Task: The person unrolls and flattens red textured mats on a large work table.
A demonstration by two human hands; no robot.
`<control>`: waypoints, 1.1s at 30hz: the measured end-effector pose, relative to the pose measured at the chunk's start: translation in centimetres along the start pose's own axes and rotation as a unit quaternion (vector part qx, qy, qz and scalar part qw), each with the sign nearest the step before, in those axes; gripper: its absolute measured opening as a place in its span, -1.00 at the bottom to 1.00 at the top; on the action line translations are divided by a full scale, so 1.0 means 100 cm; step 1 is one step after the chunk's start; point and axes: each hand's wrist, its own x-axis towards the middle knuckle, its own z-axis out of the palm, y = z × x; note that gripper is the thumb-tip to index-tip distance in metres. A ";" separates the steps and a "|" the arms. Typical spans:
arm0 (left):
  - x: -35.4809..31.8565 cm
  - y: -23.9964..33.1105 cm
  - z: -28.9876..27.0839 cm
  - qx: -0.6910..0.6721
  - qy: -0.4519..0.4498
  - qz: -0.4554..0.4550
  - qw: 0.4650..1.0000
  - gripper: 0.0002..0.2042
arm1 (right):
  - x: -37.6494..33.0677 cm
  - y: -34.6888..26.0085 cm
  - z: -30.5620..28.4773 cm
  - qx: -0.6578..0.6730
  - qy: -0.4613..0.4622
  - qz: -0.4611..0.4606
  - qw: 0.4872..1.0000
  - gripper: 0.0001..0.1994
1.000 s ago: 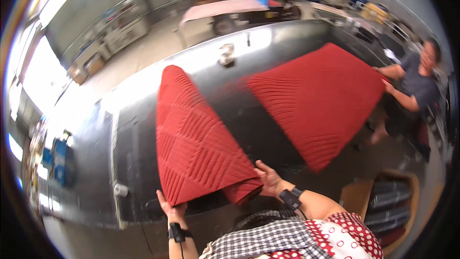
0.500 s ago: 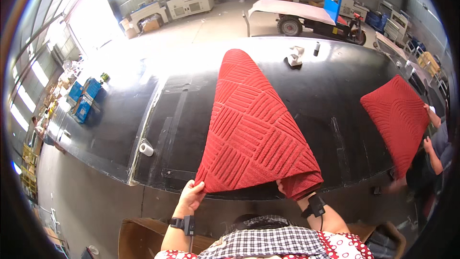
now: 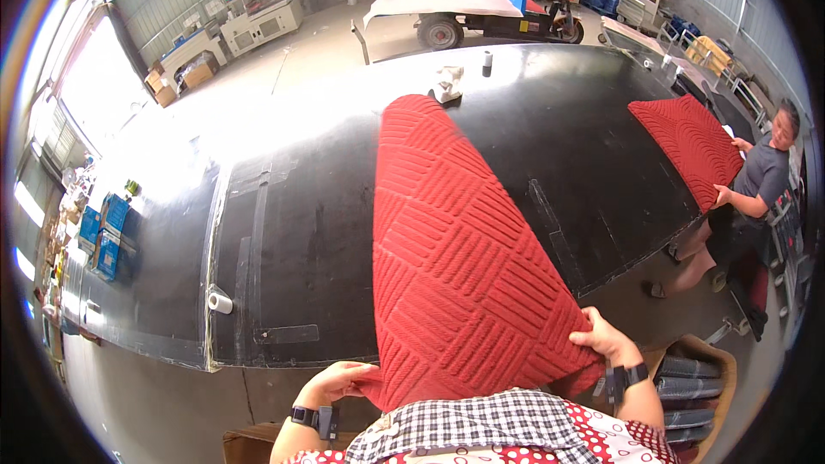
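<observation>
A red ribbed mat (image 3: 468,266) with a block pattern stretches from my body out over the black table, its far end rounded and curled. At its near left corner my left hand (image 3: 344,381) is closed, pinching the edge. My right hand (image 3: 607,339) grips the near right edge, thumb on top and fingers hidden beneath. The near edge of the mat hangs off the table, close against my checked apron (image 3: 473,425).
On the black table (image 3: 318,249) are a white roll (image 3: 220,301), blue boxes (image 3: 107,236) and a white crumpled item (image 3: 449,82). At right a co-worker holds another red mat (image 3: 687,142). Beside me stands a carton (image 3: 722,378) of dark folded pieces. Beyond is a flatbed cart (image 3: 455,4).
The mat's near edge has come closer to my body, and its folded right corner has opened out. My right hand now shows on top. The view has turned right; the co-worker's mat lies lower.
</observation>
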 end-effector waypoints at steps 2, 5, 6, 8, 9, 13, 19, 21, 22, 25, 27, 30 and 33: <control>0.016 0.008 0.007 0.017 -0.029 -0.010 0.999 -0.61 | -0.021 0.029 -0.005 0.071 0.034 -0.036 0.996 -0.11; 0.049 -0.004 -0.003 -0.102 -0.134 -0.061 0.984 -0.51 | -0.038 0.041 0.015 0.164 0.032 0.002 0.986 -0.11; 0.056 -0.003 0.002 -0.093 -0.140 -0.063 0.984 -0.51 | -0.043 0.048 0.016 0.178 0.036 0.011 0.983 -0.11; 0.072 0.004 0.014 -0.135 -0.223 -0.058 0.964 -0.47 | -0.038 0.076 0.022 0.217 0.023 -0.023 0.976 -0.02; 0.076 0.006 0.015 -0.122 -0.229 -0.062 0.964 -0.47 | -0.039 0.078 0.023 0.299 -0.037 -0.036 0.953 -0.02; 0.071 0.045 0.019 -0.143 -0.146 0.056 0.977 -0.23 | -0.039 0.081 0.031 0.462 -0.045 0.080 0.882 0.00; 0.092 0.162 0.007 -0.162 -0.227 0.194 0.941 -0.04 | -0.035 0.105 0.037 0.426 -0.050 -0.007 0.903 -0.02; 0.118 0.207 -0.017 -0.120 -0.257 0.201 0.938 -0.05 | -0.037 0.106 0.033 0.400 -0.035 -0.089 0.912 -0.03; 0.130 0.233 -0.012 -0.092 -0.263 0.200 0.939 -0.06 | -0.038 0.119 0.029 0.407 -0.038 -0.064 0.911 -0.06; 0.160 0.284 -0.023 -0.054 -0.221 0.155 0.961 -0.08 | -0.035 0.103 0.033 0.399 -0.057 -0.028 0.915 -0.10; 0.180 0.294 0.004 0.003 -0.138 0.179 0.974 -0.23 | -0.041 0.079 0.034 0.360 -0.019 -0.034 0.932 -0.14; 0.158 0.334 0.019 0.253 0.169 0.386 0.871 -0.61 | -0.055 0.056 0.025 0.336 -0.002 0.020 0.942 -0.18; 0.103 0.352 0.070 0.178 0.228 0.720 0.631 -0.68 | -0.058 0.045 0.011 0.227 0.091 -0.006 0.970 -0.24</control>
